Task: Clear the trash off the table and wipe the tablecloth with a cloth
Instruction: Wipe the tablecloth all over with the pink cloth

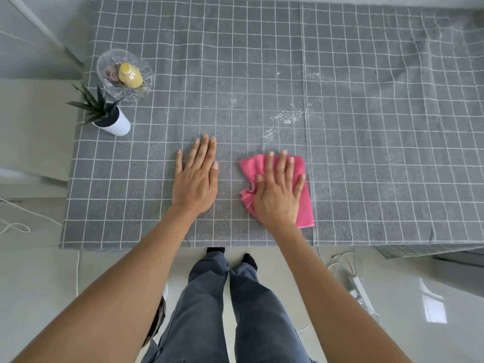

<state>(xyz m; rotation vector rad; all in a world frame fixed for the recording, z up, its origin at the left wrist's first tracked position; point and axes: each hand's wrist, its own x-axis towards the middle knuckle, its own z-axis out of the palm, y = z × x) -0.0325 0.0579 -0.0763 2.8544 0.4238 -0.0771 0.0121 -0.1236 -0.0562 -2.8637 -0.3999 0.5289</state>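
A grey tablecloth (262,61) with a white grid covers the table. My right hand (279,188) lies flat, fingers straight, pressing a pink cloth (305,208) onto the tablecloth near the front edge. To its left my left hand (196,176) rests flat on the bare tablecloth with fingers straight. White powder and crumbs (284,119) are scattered just beyond the pink cloth, and a fainter white smear (317,76) lies farther back.
A clear glass bowl (124,74) holding a yellow cupcake-like item sits at the far left. In front of it stands a small green plant in a white pot (111,121). Cables and a power strip (353,281) lie on the floor at the right.
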